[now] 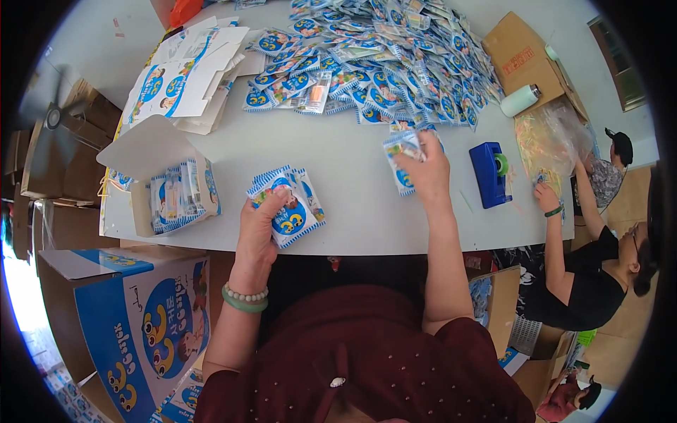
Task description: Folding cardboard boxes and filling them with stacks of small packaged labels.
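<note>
My left hand (255,233), with a beaded bracelet and a green bangle at the wrist, is closed on a small fanned stack of blue-and-white snack packets (295,217) near the table's front edge. Farther right, my right hand (434,173) grips a similar snack packet (402,180) just in front of a large heap of packets (395,95). Part of that packet is hidden by my fingers. Left of my left hand stands an open white carton (143,211) with its lid up. Packets (176,197) stand upright in a row inside it.
Flattened printed cartons (176,81) are stacked at the back left. A blue tape dispenser (488,176) stands right of my right hand, with a pale bottle (520,101) and cardboard box (518,60) beyond. A co-worker's hand (549,199) rests at the right edge. A large printed box (106,317) stands below left.
</note>
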The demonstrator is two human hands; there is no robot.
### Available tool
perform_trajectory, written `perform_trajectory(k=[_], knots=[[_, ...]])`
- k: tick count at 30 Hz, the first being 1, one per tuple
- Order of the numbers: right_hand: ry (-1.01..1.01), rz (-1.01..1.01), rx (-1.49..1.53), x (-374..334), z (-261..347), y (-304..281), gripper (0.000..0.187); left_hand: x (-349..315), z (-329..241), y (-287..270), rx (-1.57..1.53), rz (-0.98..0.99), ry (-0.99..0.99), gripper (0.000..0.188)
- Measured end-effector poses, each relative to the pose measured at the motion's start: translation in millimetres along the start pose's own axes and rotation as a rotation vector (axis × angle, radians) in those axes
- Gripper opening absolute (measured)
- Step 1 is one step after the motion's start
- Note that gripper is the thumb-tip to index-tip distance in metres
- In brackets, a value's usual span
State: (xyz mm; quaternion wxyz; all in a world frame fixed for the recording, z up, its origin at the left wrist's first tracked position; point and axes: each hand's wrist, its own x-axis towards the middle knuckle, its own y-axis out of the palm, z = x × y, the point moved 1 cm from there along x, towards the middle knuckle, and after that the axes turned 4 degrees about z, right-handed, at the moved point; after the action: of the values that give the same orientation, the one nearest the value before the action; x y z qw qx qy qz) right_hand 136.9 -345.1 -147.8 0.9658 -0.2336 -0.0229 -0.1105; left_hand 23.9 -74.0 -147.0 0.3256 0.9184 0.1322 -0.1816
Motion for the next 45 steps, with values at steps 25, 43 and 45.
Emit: perform_trajectory(k=[25,43,45], knots=[[0.225,0.285,0.145,30.0,-12.7,-53.8,0.045,0.0,-1.5,-5.4,0.038,0.02,0.013,0.017],[0.127,0.216,0.248,43.5,60.9,164.5,0.047,-0.8,2.6,-5.6,-0.015,0.066,0.055,0.021],[0.149,0.292,0.467,29.9,57.5,137.9,0.047,0.2,3.8,-7.0,-0.023,0.055,0.055,0.021]])
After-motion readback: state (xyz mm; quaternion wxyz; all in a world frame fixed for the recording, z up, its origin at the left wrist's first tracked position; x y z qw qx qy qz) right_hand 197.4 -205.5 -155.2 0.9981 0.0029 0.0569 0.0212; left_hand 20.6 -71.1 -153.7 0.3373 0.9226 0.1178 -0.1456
